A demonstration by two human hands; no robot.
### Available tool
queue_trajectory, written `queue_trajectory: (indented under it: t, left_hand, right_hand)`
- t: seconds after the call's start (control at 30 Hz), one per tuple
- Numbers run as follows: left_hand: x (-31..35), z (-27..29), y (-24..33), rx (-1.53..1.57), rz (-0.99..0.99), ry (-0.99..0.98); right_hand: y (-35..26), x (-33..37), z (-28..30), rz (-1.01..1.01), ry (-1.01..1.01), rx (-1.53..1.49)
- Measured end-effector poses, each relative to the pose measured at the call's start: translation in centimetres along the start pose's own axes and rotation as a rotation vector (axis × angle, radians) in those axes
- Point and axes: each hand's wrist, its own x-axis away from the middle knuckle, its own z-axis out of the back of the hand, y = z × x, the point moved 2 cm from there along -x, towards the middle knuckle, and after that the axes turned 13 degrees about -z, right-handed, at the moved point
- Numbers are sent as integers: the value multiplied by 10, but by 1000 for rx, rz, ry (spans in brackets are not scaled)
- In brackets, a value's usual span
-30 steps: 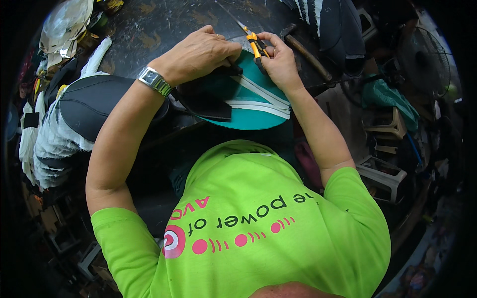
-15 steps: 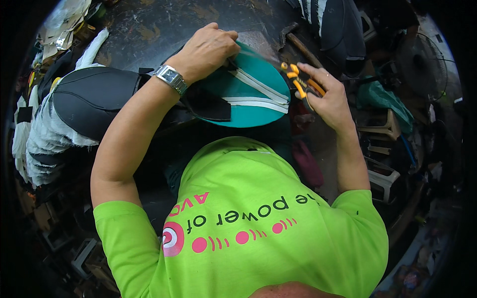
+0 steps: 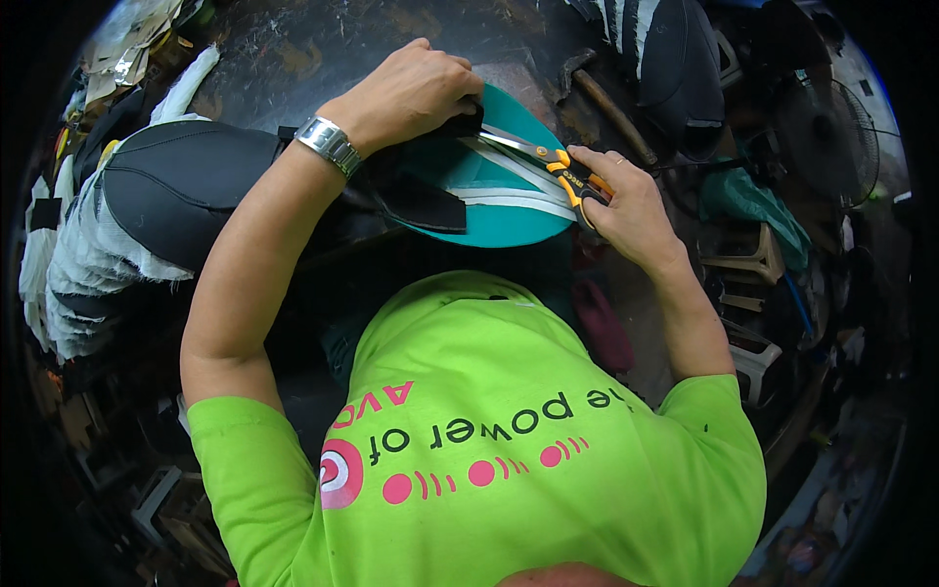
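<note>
My right hand (image 3: 626, 201) grips a pair of scissors (image 3: 570, 179) by its orange and black handles. The blades point left, crossing the white strips (image 3: 523, 200) on a teal, rounded fabric piece (image 3: 533, 233), and their tips reach the dark fabric under my left hand. With fingers closed, my left hand (image 3: 416, 93) pinches that black fabric (image 3: 465, 125) at the upper part of the teal piece. A black flap (image 3: 430, 210) lies over the teal piece's left side. My left fingertips are partly hidden.
A hammer (image 3: 608, 106) lies on the dark worktable (image 3: 293, 49) beyond my right hand. Stacked black padded pieces with white edges (image 3: 181, 191) stand at the left, more (image 3: 680, 73) at the far right. A fan (image 3: 827, 137) and plastic stools (image 3: 753, 256) stand right.
My right hand has brought the scissors down and left, so the blades now lie over the teal piece at the black fabric. My left hand has shifted slightly to the right.
</note>
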Motion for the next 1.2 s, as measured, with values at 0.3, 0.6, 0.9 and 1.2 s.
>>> queue_trajectory:
  t: [0.3, 0.6, 0.9, 1.2]
  left_hand:
    - [-4, -4, 3, -24, -14, 7]
    - [-6, -8, 1, 2, -8, 14]
    - [-9, -9, 4, 16, -11, 15]
    - [-13, -5, 10, 37, -43, 17]
  right_hand:
    - [5, -9, 0, 19, -96, -191]
    - [5, -6, 3, 32, -95, -62]
    - [15, -2, 1, 82, -85, -100]
    - [22, 0, 5, 63, -83, -16]
